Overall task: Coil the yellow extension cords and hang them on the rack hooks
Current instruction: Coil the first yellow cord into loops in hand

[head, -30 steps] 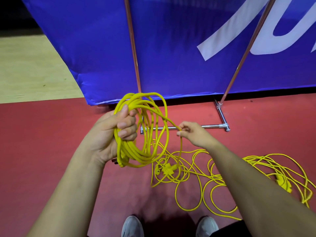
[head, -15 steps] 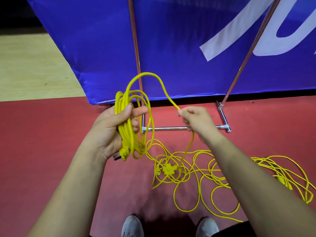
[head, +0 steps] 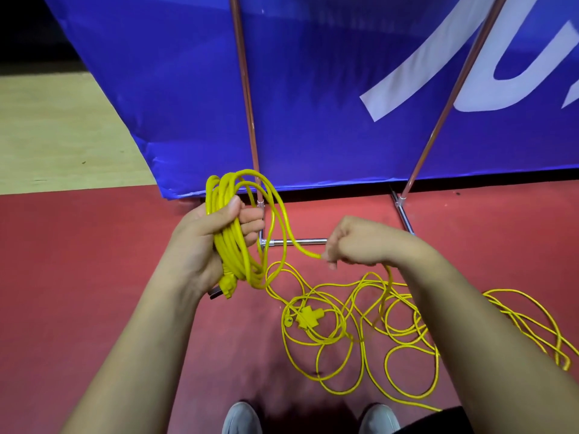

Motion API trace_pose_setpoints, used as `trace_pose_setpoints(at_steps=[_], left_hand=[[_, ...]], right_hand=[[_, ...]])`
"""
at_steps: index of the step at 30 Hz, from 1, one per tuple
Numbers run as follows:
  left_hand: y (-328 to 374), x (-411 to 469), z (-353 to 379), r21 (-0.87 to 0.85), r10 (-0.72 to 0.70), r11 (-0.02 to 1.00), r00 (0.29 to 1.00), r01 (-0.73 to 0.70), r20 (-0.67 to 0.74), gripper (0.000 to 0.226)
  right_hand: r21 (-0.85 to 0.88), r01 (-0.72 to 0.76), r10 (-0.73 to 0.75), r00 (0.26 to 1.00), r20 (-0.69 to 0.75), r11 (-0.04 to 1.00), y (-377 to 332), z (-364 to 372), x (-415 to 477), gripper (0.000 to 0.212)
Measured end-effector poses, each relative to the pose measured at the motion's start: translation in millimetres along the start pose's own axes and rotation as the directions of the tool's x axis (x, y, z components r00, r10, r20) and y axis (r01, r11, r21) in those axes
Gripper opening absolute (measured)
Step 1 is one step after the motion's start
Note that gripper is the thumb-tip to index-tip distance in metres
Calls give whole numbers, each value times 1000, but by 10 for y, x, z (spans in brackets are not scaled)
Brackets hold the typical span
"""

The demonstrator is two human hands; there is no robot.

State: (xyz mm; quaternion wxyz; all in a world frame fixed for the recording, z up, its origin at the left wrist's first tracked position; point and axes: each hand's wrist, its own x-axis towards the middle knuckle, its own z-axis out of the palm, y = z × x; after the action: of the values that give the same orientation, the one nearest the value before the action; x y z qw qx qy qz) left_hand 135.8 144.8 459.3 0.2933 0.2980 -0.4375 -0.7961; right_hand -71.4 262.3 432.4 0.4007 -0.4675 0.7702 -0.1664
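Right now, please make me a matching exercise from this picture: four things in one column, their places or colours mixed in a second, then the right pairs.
1 coiled cord
2 cross-shaped socket
3 banner
4 shoes

a blue with white lettering
b grey, at the bottom edge
c gripped by the left hand
d lying on the red floor

Pairs: 1-c; 2-d; 3-a; 4-b

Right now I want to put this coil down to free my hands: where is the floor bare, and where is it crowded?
Bare: the red floor left of the left hand, bordered by the tan floor and blue banner; a smaller patch between the coil and the shoes. Crowded: below the right hand, with loose cord loops and a socket block.
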Motion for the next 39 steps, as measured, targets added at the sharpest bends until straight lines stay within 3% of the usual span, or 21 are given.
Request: trace_pose_setpoints(at_steps=[4, 8, 11, 13, 16, 19, 22, 26, 30, 32, 35, 37, 39], left_hand=[[-78, 27, 24, 169, -39, 985, 999, 43, -23, 6], [-98, 47, 18, 138, -86, 987, 995, 79, 42, 8], [-88, 43, 17, 70, -93, 994, 986, 83, 142, 30], [-94, 38, 23, 67, -84, 995, 978, 72, 189, 32], [-90, 47, 22, 83, -64, 995, 982, 50, 176, 19], [-85, 79, -25, 49, -14, 999, 995, 9, 97, 13], [-72, 116, -114, -7, 16, 1000, 998, -16, 58, 6], [-44, 120, -149, -77, 14, 997, 997, -8, 80, 5], [-14, 105, -132, -201, 20, 980, 994, 3, 111, 14], [-4, 106, -144, -239, 25, 971, 993, 4, 119, 20], [-16, 117, -156, -255, 19, 967, 995, 5, 93, 9], [-26, 122, -142, -191, 23, 981, 998, -13, 54, 5], [-49, 112, -98, -52, 35, 998, 999, -33, 32, 7]], right_hand=[[268, 126, -201, 940, 274, 955, -94, -62, -119, 22], [479, 208, -354, 905, 238, 853, -95, -32, -62, 26], [470, 256, -388, 897, 209, 845, -97, 64, 4, 29], [476, 248, -377, 905, 196, 844, -123, 164, 38, 31], [501, 250, -291, 957, 3, 829, -143, 284, 106, 29], [555, 307, -193, 948, -255, 773, -47, 269, 204, 23], [529, 377, -177, 904, -390, 760, 86, 229, 264, 20], [542, 426, -187, 878, -440, 724, 183, 241, 319, 22], [445, 302, -66, 879, -473, 843, 350, 298, 474, 17], [452, 256, -43, 902, -429, 854, 443, 331, 514, 12], [457, 247, -49, 914, -403, 854, 483, 350, 505, 11], [346, 213, -55, 908, -415, 914, 433, 337, 480, 12], [115, 119, -73, 936, -345, 986, 329, 315, 431, 18]])
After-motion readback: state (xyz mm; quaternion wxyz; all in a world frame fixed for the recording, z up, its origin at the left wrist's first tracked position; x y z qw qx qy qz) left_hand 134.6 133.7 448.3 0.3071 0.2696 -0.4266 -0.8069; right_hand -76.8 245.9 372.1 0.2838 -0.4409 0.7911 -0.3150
